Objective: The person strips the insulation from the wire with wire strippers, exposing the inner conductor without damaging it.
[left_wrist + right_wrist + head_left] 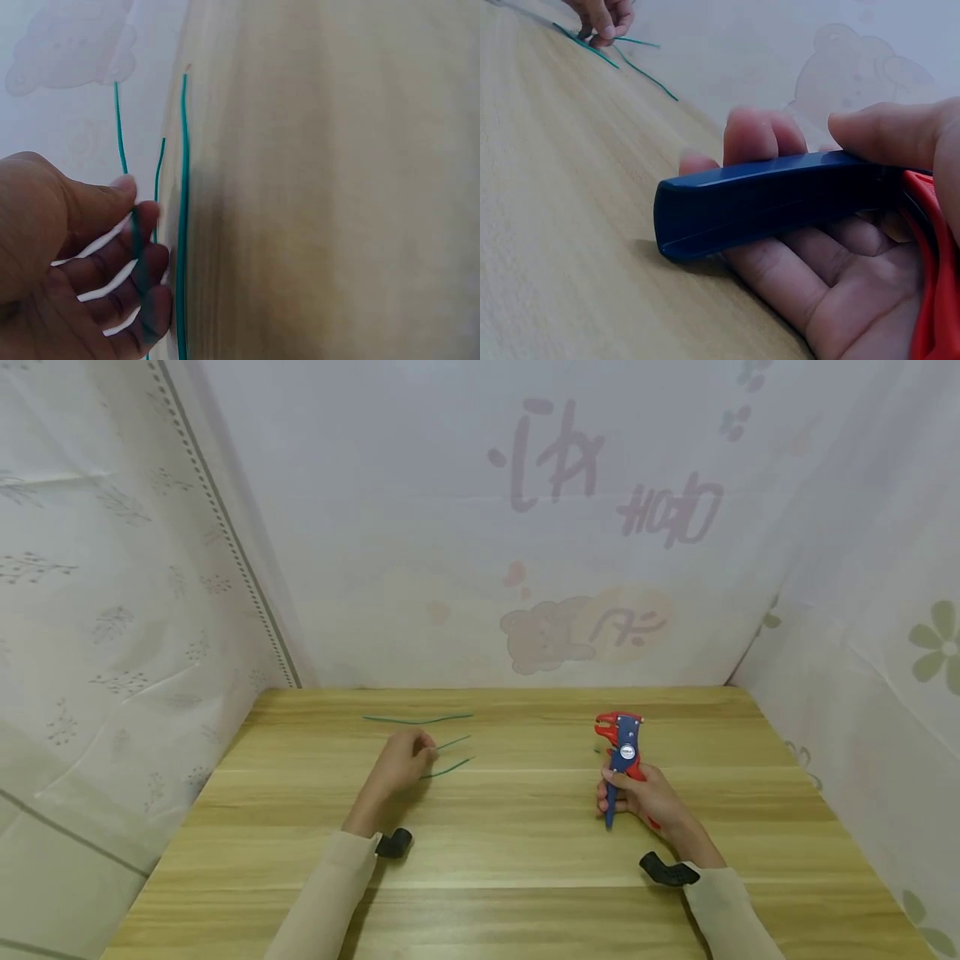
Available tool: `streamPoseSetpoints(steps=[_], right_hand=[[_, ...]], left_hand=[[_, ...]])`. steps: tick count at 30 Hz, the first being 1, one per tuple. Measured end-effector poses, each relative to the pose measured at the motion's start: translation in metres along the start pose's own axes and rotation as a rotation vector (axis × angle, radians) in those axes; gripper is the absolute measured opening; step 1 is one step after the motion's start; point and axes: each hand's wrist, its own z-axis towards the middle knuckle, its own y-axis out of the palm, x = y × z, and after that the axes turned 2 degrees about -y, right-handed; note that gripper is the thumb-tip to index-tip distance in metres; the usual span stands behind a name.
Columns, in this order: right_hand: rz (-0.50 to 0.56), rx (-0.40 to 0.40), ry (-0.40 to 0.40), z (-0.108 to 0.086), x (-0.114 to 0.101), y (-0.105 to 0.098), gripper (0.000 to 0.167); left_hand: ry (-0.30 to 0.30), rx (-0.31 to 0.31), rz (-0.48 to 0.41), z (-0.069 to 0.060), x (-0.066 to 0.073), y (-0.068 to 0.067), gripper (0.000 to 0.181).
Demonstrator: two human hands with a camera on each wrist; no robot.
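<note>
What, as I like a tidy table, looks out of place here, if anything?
A tiny green scrap lies on the table, in the head view just left of the tool and apart from the green wires. Lying alone, it looks stray, perhaps trimmed wire covering, though it's too small to tell. Nothing looks spilled.

Soft light fills the head view, with a faint shadow on the table (525, 835) at 7 o'clock. Both wrist views are dimmer. In the left, a wire (136, 232) blurs near 7 o'clock; in the right, the blue handle (780, 199) is dark inside at 4 o'clock.
</note>
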Motion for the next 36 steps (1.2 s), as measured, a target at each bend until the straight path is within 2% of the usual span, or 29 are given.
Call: streamPoseSetpoints(steps=[4,8,13,18,24,36], right_hand=[[-0.009,0.008,0.008,-0.004,0.000,-0.001,0.042],[-0.014,0.017,0.010,-0.005,0.000,0.000,0.045],[-0.035,0.014,0.022,-0.004,-0.002,0.003,0.051],[-0.030,-0.029,0.016,-0.004,-0.003,0.007,0.051],[-0.035,-0.046,0.025,-0.001,-0.004,0.013,0.047],[-0.018,-0.094,-0.006,0.004,-0.007,0.024,0.045]], left_hand=[[0.046,-0.010,0.007,-0.002,0.002,0.005,0.003],[0.078,-0.004,-0.011,-0.005,0.005,0.006,0.004],[0.091,0.007,-0.029,-0.009,0.005,0.005,0.004],[0.111,0.001,-0.039,-0.012,0.006,0.007,0.005],[0.171,0.017,-0.045,-0.013,0.015,0.009,0.010],[0.221,0.012,-0.026,-0.011,0.031,0.010,0.014]])
